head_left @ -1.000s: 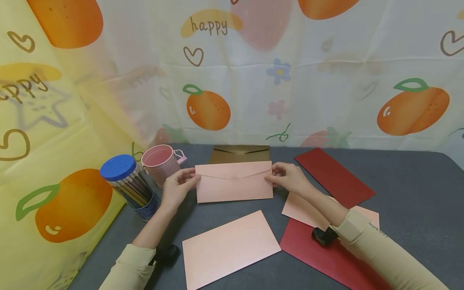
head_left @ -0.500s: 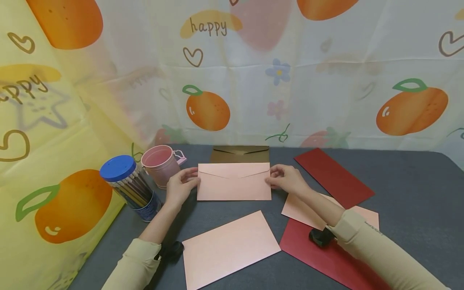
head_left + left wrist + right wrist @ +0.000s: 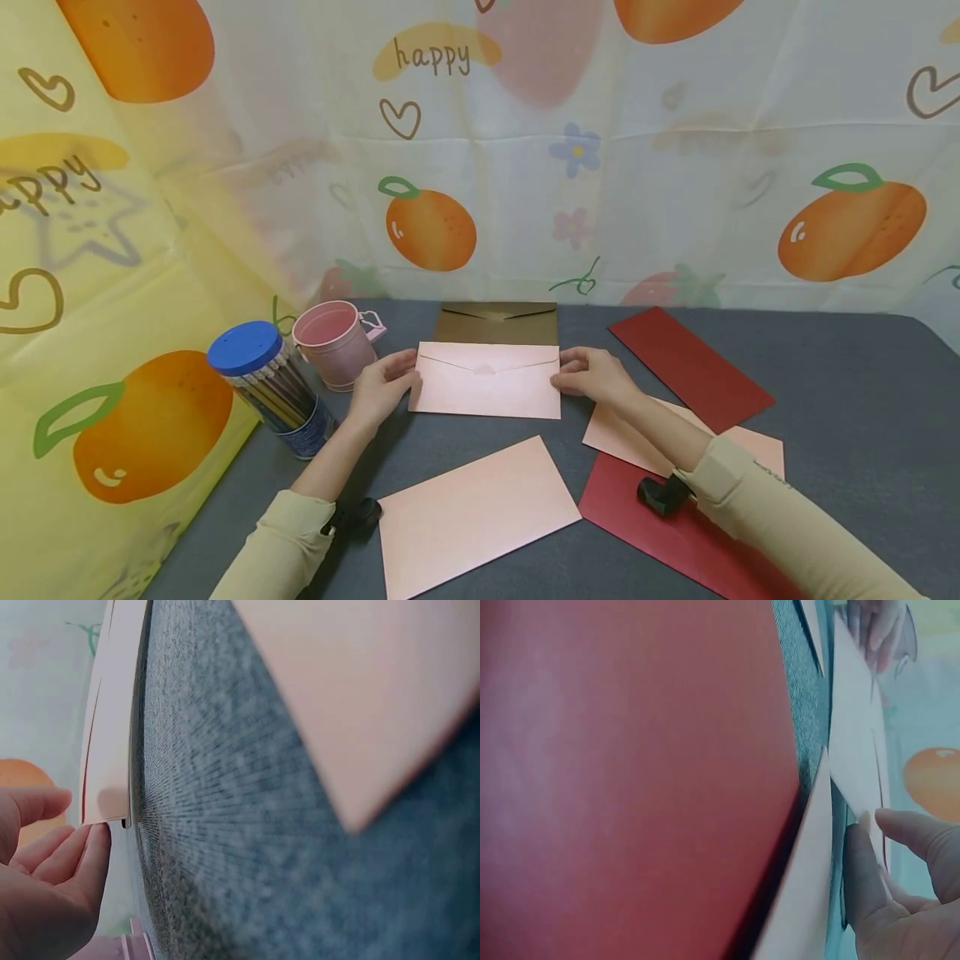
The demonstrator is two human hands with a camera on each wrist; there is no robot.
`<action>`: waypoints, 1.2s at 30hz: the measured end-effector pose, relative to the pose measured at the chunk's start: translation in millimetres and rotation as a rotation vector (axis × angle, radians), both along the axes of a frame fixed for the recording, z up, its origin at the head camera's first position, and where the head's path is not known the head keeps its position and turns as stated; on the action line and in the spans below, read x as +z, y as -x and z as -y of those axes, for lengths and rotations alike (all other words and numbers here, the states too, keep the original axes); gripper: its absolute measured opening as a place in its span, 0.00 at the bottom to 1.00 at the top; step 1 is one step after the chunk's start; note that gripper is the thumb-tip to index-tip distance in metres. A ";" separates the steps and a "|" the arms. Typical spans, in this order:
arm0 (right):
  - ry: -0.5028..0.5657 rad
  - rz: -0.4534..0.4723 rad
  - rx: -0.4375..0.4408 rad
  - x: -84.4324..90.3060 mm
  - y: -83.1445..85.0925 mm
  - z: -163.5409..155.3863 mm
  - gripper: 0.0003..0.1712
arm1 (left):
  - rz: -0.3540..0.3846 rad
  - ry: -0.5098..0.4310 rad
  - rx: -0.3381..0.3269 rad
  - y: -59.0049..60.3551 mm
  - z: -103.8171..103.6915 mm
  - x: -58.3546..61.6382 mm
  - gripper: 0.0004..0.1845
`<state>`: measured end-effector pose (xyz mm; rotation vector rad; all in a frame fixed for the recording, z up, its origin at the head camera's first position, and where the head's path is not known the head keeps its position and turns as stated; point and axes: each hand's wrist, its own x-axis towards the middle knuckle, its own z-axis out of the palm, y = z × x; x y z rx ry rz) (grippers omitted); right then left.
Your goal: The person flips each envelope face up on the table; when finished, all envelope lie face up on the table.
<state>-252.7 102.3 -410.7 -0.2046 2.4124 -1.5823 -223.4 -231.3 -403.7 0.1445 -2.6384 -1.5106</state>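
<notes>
A pink envelope (image 3: 484,385), flap side showing, lies across the middle in the head view, in front of a gold-brown envelope (image 3: 498,323) that it partly overlaps. My left hand (image 3: 381,387) holds its left edge with curled fingers. In the left wrist view, the fingertips (image 3: 97,834) are right at the envelope's end. At the opposite edge my right hand (image 3: 596,375) pinches the paper between thumb and fingers, which the right wrist view shows near the corner. Closer to me lies another pink envelope (image 3: 480,517), plain side up.
Under my right forearm are a large red envelope (image 3: 622,504) and a pink envelope (image 3: 763,446), with a dark red envelope (image 3: 690,367) behind. On the left stand a pink cup (image 3: 333,346) and a blue-lidded pencil holder (image 3: 258,367). A printed curtain (image 3: 502,167) hangs behind the dark table (image 3: 862,375).
The pink envelope between my hands has come down slightly and turned a little, its right end lower. My left hand has shifted right with it. The other envelopes stay put.
</notes>
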 end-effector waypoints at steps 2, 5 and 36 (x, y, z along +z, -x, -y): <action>-0.015 -0.005 0.000 -0.5 -0.6 -0.4 0.32 | 0.007 0.017 -0.033 0.1 0.1 -1.0 0.23; -0.017 -0.013 0.001 -1.1 -1.1 -0.4 0.32 | 0.011 0.033 -0.063 -0.3 -0.2 -2.0 0.24; -0.358 -0.220 0.093 3.1 6.4 17.2 0.11 | 0.072 0.301 -0.239 -0.2 0.9 -5.4 0.32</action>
